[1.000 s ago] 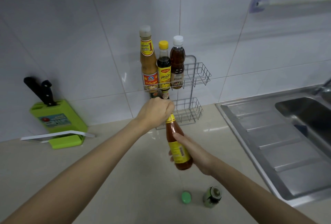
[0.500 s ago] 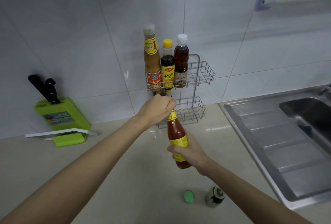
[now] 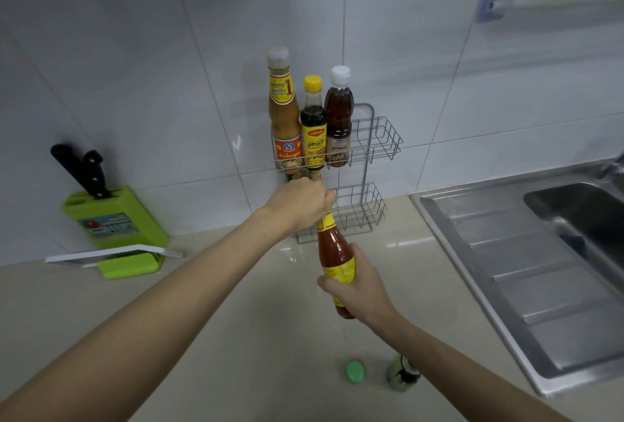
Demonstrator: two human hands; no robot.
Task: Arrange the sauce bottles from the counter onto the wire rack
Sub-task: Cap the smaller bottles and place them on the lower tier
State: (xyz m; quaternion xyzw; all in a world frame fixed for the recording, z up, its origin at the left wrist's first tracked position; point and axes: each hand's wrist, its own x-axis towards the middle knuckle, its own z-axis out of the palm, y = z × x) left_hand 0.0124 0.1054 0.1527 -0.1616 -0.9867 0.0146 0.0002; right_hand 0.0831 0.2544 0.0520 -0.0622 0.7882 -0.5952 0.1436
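Note:
A red chili sauce bottle (image 3: 333, 249) with a yellow label is held above the counter, in front of the wire rack (image 3: 381, 148). My left hand (image 3: 300, 200) grips its top, hiding the cap. My right hand (image 3: 359, 286) grips its lower body. Three bottles stand on the rack's upper shelf: a tan sauce bottle (image 3: 284, 117), a dark bottle with a yellow cap (image 3: 313, 124) and an amber bottle with a white cap (image 3: 338, 117). Two bottle tops show just under that shelf, behind my left hand. The right part of both shelves holds nothing.
A green-capped bottle (image 3: 355, 371) and a small dark bottle (image 3: 403, 372) stand on the counter near me. A green knife block (image 3: 114, 219) with black-handled knives sits at the left by the wall. A steel sink (image 3: 540, 253) with drainboard fills the right.
The red bottle has come more upright, and my right hand has slid up around its lower body. My left hand stays on the top.

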